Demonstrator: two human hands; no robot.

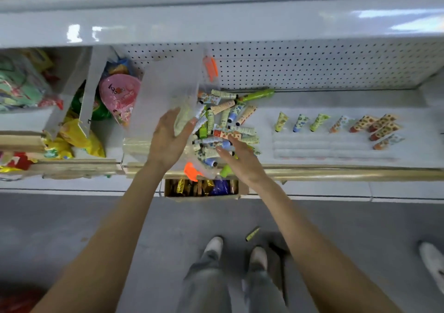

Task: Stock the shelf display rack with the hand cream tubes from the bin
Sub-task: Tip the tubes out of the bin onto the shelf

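Head view: racked tubes (pixel 281 121) lie front-to-back, caps at the near end.

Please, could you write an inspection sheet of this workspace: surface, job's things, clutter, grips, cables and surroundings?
Surface: white shelf, with a heap of hand cream tubes lying on it.
Job's things: clear bin tipped toward the heap; white display rack to the right, with several tubes laid along its far side.
Clutter: one stray tube on the floor near the shoes; snack bags at the left.
Grips: left hand flat against the bin; right hand open over the heap.
Cables: nothing seen.
Surroundings: pegboard behind; cardboard box of snacks below the shelf.
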